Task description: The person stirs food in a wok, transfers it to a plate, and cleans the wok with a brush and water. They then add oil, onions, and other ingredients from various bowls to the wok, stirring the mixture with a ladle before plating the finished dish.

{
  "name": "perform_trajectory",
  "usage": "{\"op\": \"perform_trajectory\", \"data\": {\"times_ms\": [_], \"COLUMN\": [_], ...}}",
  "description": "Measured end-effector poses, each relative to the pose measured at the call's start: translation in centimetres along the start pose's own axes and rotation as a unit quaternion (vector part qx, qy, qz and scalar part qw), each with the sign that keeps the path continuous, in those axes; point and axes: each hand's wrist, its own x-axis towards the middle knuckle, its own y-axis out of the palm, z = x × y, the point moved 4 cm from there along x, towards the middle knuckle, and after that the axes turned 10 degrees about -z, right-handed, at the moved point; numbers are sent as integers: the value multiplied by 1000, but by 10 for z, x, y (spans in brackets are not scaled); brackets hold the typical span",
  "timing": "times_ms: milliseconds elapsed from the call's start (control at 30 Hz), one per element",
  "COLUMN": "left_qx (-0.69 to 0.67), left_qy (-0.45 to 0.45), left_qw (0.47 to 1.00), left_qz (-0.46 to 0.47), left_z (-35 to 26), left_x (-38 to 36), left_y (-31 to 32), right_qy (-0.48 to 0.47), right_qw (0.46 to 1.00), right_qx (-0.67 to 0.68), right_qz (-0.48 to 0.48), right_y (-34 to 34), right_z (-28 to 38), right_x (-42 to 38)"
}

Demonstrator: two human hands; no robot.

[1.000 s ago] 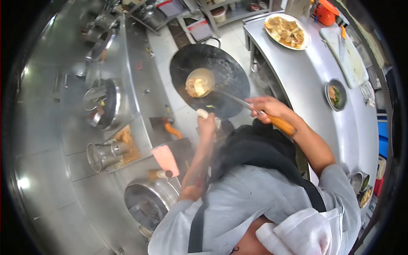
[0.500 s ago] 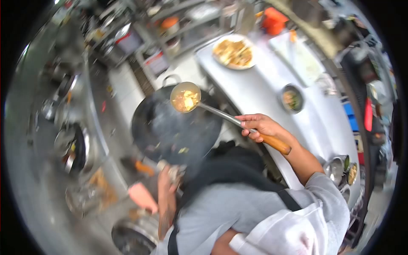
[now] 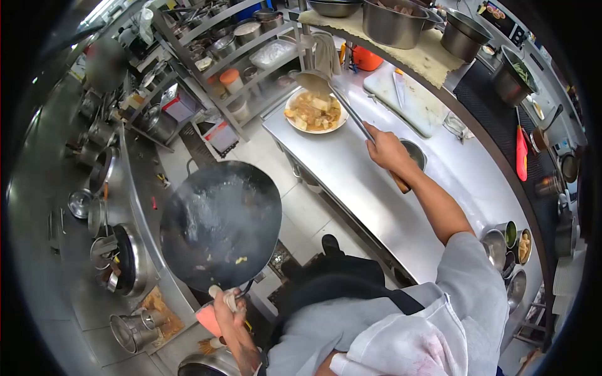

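My left hand (image 3: 231, 318) is closed around the near handle of a dark wok (image 3: 219, 219), with a pale cloth (image 3: 223, 297) in the grip. The wok is tilted toward me; steam rises from it and a few food scraps cling inside. In my right hand (image 3: 387, 150) is a ladle (image 3: 351, 106) with a metal shaft and wooden grip. Its bowl is tipped over the far edge of a white plate (image 3: 343, 120), where chunky food in brown sauce (image 3: 311, 108) lies. Partly hidden behind my right forearm is a small metal bowl (image 3: 416, 152).
The plate stands on a steel counter (image 3: 357, 182). Farther back lie a white cutting board (image 3: 411, 113) and a knife (image 3: 399, 91). Metal containers (image 3: 495, 247) sit at the counter's right end. A stove (image 3: 128, 260) with pots is at left; shelves (image 3: 251, 69) rise behind.
The ladle has gone from above the wok, with food in its bowl, to tipped over the plate. In view, the wok and my left hand sit lower and farther left.
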Motion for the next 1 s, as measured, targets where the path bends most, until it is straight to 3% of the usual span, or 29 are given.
{"op": "perform_trajectory", "data": {"times_ms": [67,133,200,233,300,333,367,400,533,600,667,700,733,767,800,833,867,900,1000], "left_qx": [-27,-41,-69,-92,-162,-185,-204,-218,-262,-324,-418,-445,-415,-461,-455,-495,-482,-554,-560], "left_qy": [29,-7,24,45,14,32,52,66,90,134,222,226,294,296,284,276,352,330,316], "left_qw": [999,998,996,991,985,980,970,957,868,843,786,776,818,784,678,700,698,656,650], "left_qz": [-36,-37,-60,-88,-55,-60,-120,-180,-413,-408,-399,-386,-270,-292,-503,-435,-395,-393,-405], "left_z": [14,29,38,46,76,78,83,89,131,143,157,153,158,167,127,150,174,160,164], "left_x": [3,-10,-46,-62,-83,-93,-115,-143,-248,-243,-225,-214,-204,-192,-243,-216,-178,-178,-167], "left_y": [-36,-71,-92,-111,-180,-198,-222,-246,-331,-369,-405,-413,-424,-446,-391,-445,-498,-498,-521], "right_qy": [87,53,70,139,279,295,286,277,129,35,142,138,107,62,-31,-91,-148,-186,-318], "right_qw": [996,997,988,958,830,748,722,724,708,660,435,425,466,489,564,563,571,565,569], "right_qx": [26,50,98,239,481,594,628,628,612,607,627,597,511,404,360,315,294,268,190], "right_qz": [22,-32,-95,-78,-30,10,54,71,328,440,630,667,714,770,743,758,752,758,735], "right_y": [4,41,65,69,64,71,73,68,55,64,86,93,106,122,123,130,135,140,169], "right_z": [-5,-36,-46,-41,12,17,32,62,247,341,408,424,441,460,481,497,513,522,542], "right_x": [4,1,5,3,-27,-35,-46,-58,-133,-182,-253,-280,-313,-356,-386,-416,-441,-460,-518]}}
